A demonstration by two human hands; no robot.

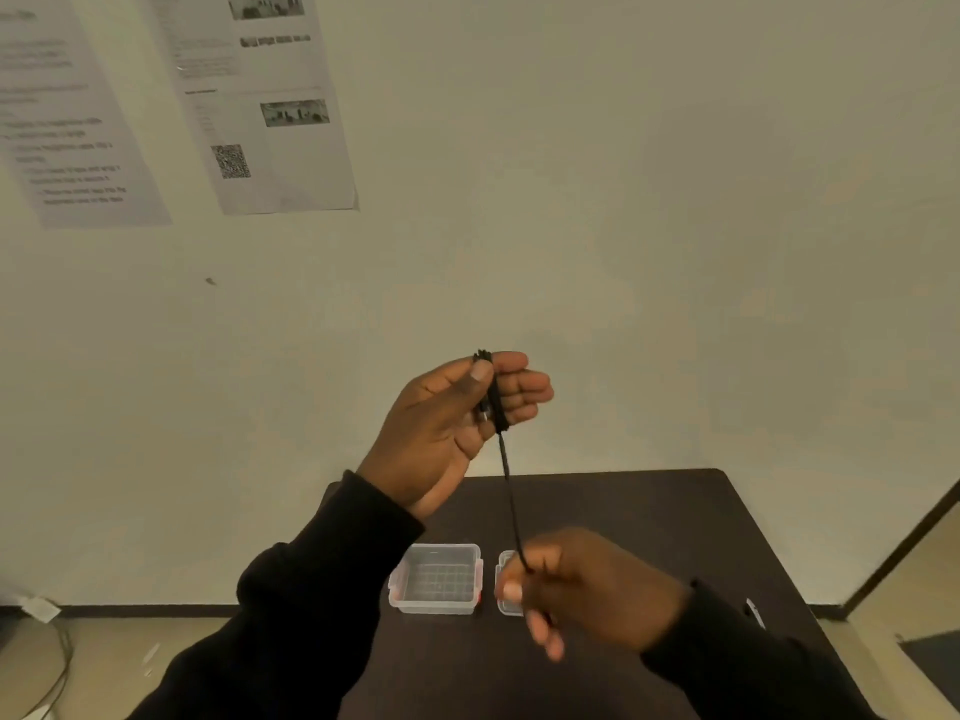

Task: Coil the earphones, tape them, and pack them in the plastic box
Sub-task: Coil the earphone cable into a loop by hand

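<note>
My left hand point(457, 423) is raised in front of the wall, with the black earphone cable point(511, 491) wound in loops around its fingers and pressed by the thumb. One strand runs taut down to my right hand point(582, 589), which pinches it above the table. Below, the clear plastic box point(435, 579) stands open on the dark table point(649, 517). Its clear lid point(506, 584) lies just to the right, partly hidden by my right hand.
A small white and dark object point(754, 613) lies near the table's right edge. Printed sheets point(270, 96) hang on the wall at upper left. A cable point(57, 672) lies on the floor at left. A dark mat point(935, 662) lies at right.
</note>
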